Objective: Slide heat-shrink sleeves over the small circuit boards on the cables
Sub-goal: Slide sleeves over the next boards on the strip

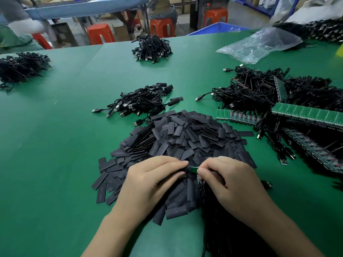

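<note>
Sleeve and board held end to end above a green worktop (55, 145). The left grip (154, 180) pinches one black heat-shrink sleeve (187, 169) between its thumb and curled fingers. The right grip (228, 179) pinches a small green circuit board (194, 169) at its fingertips. The bare end of the board meets the mouth of the sleeve in the narrow gap between the two grips. Whether that end has entered the sleeve cannot be told.

Both grips hover over the near edge of a broad pile of loose sleeves (185, 138), which spreads beneath them and away beyond them. Below the right grip, toward the person, lies a dark mass of black cables (222, 234).

Beyond the pile, ahead of the left grip, sits a bundle of USB cables (141, 102). Out to the right of the right grip lie green board panels (306, 114) tangled among more cables. Farther off on that side rests a clear plastic bag (259, 45). Two more cable heaps lie well apart from the grips, one far ahead (152, 49) and one far left (20, 67).
</note>
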A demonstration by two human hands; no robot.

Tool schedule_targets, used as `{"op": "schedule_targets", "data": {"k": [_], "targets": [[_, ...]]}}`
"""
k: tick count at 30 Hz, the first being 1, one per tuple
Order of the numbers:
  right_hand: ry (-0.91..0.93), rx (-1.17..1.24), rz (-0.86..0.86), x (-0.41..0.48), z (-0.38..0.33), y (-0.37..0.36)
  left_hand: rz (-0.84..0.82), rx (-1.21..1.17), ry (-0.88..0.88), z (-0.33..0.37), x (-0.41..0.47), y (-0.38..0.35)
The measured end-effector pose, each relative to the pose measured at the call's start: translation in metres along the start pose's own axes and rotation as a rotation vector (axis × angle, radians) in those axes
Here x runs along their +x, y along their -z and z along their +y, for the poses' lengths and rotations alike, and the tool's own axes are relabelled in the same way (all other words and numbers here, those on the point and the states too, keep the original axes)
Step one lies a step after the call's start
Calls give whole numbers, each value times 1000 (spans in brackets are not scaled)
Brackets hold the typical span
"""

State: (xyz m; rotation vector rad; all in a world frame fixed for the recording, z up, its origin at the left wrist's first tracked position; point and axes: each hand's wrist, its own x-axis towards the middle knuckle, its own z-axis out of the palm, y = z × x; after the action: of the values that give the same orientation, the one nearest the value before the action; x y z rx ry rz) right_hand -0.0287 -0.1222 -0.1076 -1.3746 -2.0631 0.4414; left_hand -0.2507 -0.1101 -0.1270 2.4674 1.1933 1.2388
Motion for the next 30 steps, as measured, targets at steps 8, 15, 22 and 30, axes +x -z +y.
{"op": "schedule_targets", "data": {"k": [8,15,22,30], "targets": [[127,-115,133,0,-2,1,-17,-130,124,7,4,1],[170,-61,155,1,7,-1,-110,-305,342,5,8,2],[142,71,101,3,10,-2,-124,-228,260,7,8,4],[17,210,63,3,4,3,-14,-82,107,9,5,5]]}}
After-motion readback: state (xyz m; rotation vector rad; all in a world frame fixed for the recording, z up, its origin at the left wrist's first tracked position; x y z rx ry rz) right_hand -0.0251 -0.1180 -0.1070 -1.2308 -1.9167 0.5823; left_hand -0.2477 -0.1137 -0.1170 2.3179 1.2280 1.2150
